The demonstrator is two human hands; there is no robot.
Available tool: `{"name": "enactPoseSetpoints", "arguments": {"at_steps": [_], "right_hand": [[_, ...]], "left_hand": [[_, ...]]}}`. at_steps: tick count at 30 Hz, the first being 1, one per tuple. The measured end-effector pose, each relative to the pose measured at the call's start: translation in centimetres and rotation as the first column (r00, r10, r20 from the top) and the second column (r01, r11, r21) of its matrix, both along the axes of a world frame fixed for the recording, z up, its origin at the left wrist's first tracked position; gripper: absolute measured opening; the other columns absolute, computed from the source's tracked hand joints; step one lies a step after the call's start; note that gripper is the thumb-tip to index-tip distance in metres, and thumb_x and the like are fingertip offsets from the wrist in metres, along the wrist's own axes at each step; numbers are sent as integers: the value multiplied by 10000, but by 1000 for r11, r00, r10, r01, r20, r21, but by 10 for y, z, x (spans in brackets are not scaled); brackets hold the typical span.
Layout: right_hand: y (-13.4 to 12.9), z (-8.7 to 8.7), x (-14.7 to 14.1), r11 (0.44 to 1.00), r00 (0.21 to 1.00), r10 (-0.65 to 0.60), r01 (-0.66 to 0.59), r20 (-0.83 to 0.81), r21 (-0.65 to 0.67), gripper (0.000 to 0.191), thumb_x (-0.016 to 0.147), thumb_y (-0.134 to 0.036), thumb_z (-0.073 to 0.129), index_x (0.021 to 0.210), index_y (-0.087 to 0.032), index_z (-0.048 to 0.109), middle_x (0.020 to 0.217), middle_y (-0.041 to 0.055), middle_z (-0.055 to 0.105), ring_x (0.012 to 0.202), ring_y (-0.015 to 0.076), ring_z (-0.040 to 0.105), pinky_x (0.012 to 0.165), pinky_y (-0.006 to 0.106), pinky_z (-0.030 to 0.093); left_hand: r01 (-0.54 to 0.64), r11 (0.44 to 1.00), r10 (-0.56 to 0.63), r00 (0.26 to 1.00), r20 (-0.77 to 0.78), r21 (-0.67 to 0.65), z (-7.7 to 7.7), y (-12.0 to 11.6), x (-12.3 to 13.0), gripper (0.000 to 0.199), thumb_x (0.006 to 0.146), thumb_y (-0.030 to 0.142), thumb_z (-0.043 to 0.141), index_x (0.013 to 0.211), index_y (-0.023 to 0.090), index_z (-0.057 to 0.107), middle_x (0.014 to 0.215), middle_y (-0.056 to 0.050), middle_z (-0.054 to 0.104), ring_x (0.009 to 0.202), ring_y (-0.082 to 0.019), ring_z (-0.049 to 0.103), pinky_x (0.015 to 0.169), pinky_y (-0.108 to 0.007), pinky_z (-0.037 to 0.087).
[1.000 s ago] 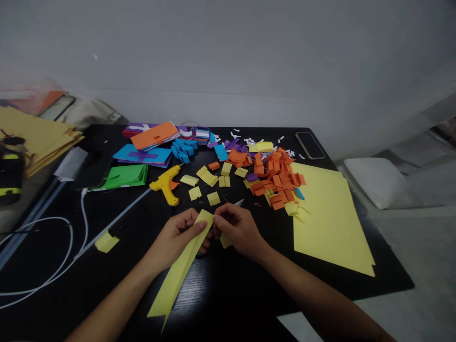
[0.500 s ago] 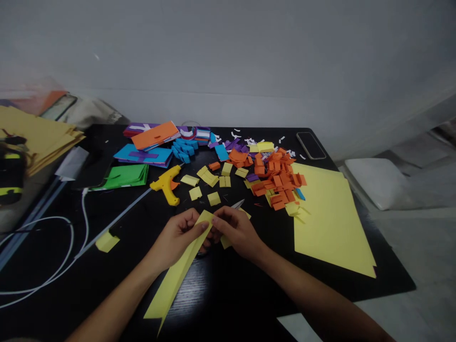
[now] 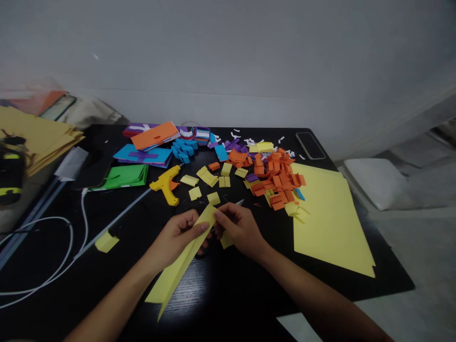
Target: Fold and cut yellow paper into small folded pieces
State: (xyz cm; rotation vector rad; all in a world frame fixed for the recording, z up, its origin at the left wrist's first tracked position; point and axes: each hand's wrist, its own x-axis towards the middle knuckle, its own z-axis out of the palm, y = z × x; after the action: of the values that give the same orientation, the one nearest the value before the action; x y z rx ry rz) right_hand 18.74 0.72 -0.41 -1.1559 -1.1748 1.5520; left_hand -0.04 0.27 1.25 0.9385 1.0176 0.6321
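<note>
A long yellow paper strip (image 3: 181,266), creased lengthwise, slants from the lower left up to both hands. My left hand (image 3: 181,237) is closed on it, thumb on top near its upper end. My right hand (image 3: 238,228) pinches the strip's upper right edge between thumb and fingers. Scissors (image 3: 240,202) show only their blade tip beyond my right hand; dark handle loops are partly visible under the hands. A small yellow piece (image 3: 226,240) lies beneath my right hand. Several folded yellow pieces (image 3: 207,176) lie just beyond the hands.
A yellow glue gun (image 3: 166,184) is left of centre. Folded orange pieces (image 3: 280,178) are heaped right of centre, beside large yellow sheets (image 3: 331,223). Coloured paper stacks (image 3: 142,154) stand at the back left, a phone (image 3: 310,145) at the back right. A white cable (image 3: 73,237) curls at left.
The strip has shifted slightly upward, its lower end rising too. My right hand's fingers have moved a little, and less of the scissor blade shows.
</note>
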Motion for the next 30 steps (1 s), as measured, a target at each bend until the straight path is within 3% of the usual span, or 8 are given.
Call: {"name": "enactPoseSetpoints", "arguments": {"at_steps": [15,19,23,30], "right_hand": [[3,-1,1,997,997,-64,61,-52,-50,366,840,-541,764,804,-192,661,644,-12,665,524,142,641,546,275,574],[0,-1,-3,992,992,-14,-1,-126,-123,391,763,-532,835,774,-185,655,644,-17,670,514,133,633,518,264,568],[-1,0,-4,993,994,27,-39,-102,-115,410,773,-531,826,686,-180,632,636,-4,674,520,133,634,530,269,570],[4,3,2,995,996,-57,51,-69,-81,410,774,-541,818,694,-183,634,612,-11,675,509,134,641,529,264,574]], "left_hand": [[-12,1000,12,1000,-1,-18,-3,1,-2,392,832,461,801,741,165,560,743,-10,708,586,-124,659,544,-243,556],[-17,1000,18,1000,19,-19,-2,1,-1,400,822,463,810,738,163,560,719,-3,696,585,-121,653,539,-235,552],[3,1000,-2,1000,28,-17,-1,1,-1,383,838,467,796,761,159,581,731,-8,703,603,-123,661,544,-230,552],[22,999,-23,1000,-16,-41,0,2,-4,412,832,499,790,752,159,572,758,-19,719,593,-128,678,537,-239,561]]}}
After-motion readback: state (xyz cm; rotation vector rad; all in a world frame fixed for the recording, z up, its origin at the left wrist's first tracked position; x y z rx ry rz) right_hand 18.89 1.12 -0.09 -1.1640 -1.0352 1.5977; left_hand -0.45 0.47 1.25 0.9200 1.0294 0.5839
